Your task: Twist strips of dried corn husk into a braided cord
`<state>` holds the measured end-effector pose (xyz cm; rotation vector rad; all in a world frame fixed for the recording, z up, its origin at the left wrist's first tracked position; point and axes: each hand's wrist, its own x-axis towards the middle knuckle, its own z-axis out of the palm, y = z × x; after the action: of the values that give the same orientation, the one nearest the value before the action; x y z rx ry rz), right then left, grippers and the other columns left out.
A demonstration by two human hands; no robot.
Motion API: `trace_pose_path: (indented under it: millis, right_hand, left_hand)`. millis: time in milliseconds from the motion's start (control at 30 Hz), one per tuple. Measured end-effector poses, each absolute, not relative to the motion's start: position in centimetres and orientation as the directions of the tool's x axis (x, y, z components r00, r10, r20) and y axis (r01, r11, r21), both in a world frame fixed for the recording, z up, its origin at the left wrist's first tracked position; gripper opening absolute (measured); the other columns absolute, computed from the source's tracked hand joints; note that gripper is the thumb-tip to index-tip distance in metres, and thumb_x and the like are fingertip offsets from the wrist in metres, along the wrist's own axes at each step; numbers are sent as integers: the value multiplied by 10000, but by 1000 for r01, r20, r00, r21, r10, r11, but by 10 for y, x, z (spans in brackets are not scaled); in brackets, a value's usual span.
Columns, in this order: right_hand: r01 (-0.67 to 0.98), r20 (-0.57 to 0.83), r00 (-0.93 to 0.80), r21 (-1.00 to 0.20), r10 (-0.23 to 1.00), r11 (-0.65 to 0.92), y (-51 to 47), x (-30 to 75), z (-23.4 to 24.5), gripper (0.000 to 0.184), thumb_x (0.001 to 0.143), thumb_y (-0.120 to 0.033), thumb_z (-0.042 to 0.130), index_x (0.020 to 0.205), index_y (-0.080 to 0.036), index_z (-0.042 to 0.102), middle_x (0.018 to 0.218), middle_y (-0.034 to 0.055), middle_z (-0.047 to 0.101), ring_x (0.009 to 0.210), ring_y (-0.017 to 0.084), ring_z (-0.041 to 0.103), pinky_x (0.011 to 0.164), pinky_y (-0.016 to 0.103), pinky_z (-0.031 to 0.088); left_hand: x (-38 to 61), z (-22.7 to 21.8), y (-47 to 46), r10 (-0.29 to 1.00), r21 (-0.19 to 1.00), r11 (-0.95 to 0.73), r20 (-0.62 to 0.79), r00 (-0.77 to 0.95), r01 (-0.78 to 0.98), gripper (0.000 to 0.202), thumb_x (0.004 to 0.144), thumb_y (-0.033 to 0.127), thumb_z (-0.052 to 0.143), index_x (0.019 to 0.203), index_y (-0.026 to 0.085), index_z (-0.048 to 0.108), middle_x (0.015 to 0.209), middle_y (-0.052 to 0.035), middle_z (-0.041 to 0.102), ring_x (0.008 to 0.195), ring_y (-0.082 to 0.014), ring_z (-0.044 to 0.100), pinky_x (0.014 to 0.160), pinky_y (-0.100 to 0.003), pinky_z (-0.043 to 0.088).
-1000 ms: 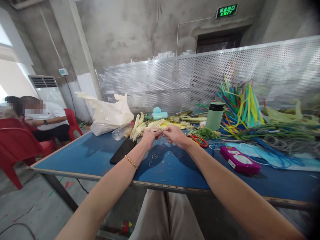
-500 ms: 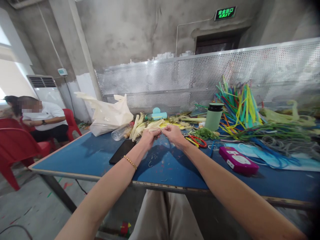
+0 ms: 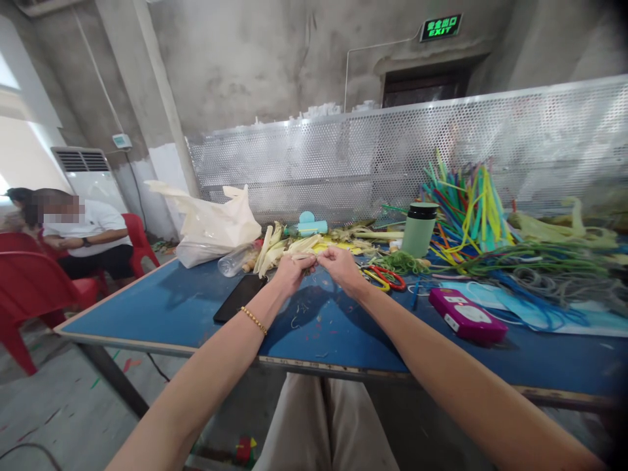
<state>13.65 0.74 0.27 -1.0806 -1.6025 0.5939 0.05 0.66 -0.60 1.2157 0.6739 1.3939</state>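
My left hand (image 3: 293, 271) is closed over the table, with a pale strip of corn husk (image 3: 305, 255) showing at its fingers. My right hand (image 3: 341, 267) pinches right beside it, the fingertips of both almost touching; whatever sits in the right pinch is too small to make out. Just beyond my left hand lies a heap of dried corn husks (image 3: 269, 256). A black phone-like slab (image 3: 240, 297) rests near my left wrist. To the right of my right hand are scissors with red and yellow handles (image 3: 390, 278).
A white plastic bag (image 3: 216, 222) and a clear bottle (image 3: 234, 263) stand left. Rightward are a green tumbler (image 3: 418, 234), a bundle of coloured strips (image 3: 478, 206), a magenta box (image 3: 466, 315) and tangled cords (image 3: 549, 288). A metal mesh panel (image 3: 304, 160) backs the table. A person sits far left.
Both hands stay together in nearly the same place, with only a slight shift at the fingers. The view has moved very little.
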Motion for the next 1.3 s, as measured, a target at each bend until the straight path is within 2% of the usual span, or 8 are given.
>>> trace_pose_path:
  millis: [100, 233, 367, 500, 667, 967, 1300]
  right_hand:
    - [390, 476, -15, -807, 879, 443, 5, 137, 5, 115, 674, -250, 599, 594, -178, 558, 568, -3, 577, 533, 110, 481, 525, 234, 365]
    - [237, 308, -93, -917, 947, 322, 1, 142, 10, 185, 687, -309, 627, 593, -192, 519, 491, -33, 495, 424, 92, 386, 436, 242, 317]
    - [73, 169, -122, -981, 978, 179, 3, 146, 12, 272, 635, -396, 695, 586, -190, 525, 522, -3, 551, 460, 117, 469, 448, 252, 366]
    - [-43, 237, -73, -971, 969, 234, 9, 146, 7, 307, 555, -398, 752, 631, -176, 555, 560, -16, 572, 494, 106, 489, 476, 240, 377]
    - [10, 306, -29, -952, 951, 307, 11, 144, 4, 299, 564, -394, 735, 602, -166, 545, 530, -40, 532, 489, 90, 454, 484, 239, 349]
    - [122, 340, 13, -934, 940, 336, 14, 143, 3, 215, 595, -330, 691, 570, -154, 571, 553, -14, 576, 546, 98, 489, 524, 239, 352]
    - [55, 308, 28, -950, 951, 306, 18, 141, 1, 168, 578, -279, 680, 554, -161, 563, 529, -4, 584, 521, 104, 495, 513, 241, 366]
  left_hand:
    - [1, -5, 6, 945, 915, -239, 296, 138, -326, 185, 551, 201, 790, 628, 101, 656, 616, -25, 592, 545, -86, 487, 525, -240, 340]
    - [0, -6, 9, 934, 910, -258, 321, 156, -323, 204, 574, 230, 787, 614, 98, 637, 607, -30, 587, 538, -86, 483, 516, -240, 329]
    - [0, -8, 12, 938, 910, -251, 313, 150, -329, 198, 583, 219, 784, 617, 97, 631, 582, -21, 572, 517, -84, 484, 496, -239, 303]
    - [2, -8, 10, 942, 918, -233, 295, 159, -322, 210, 580, 227, 798, 628, 102, 635, 554, -11, 560, 488, -84, 474, 487, -243, 299]
    - [3, -5, 7, 942, 920, -230, 292, 167, -316, 276, 585, 299, 815, 621, 104, 623, 577, -18, 571, 488, -77, 472, 483, -238, 291]
    - [5, -5, 9, 968, 946, -202, 233, 98, -253, 164, 575, 151, 724, 519, 121, 573, 508, -8, 528, 459, -64, 435, 465, -225, 280]
    - [6, -1, 7, 959, 945, -235, 264, 107, -227, 149, 574, 122, 707, 506, 116, 575, 498, -8, 523, 454, -62, 423, 473, -226, 282]
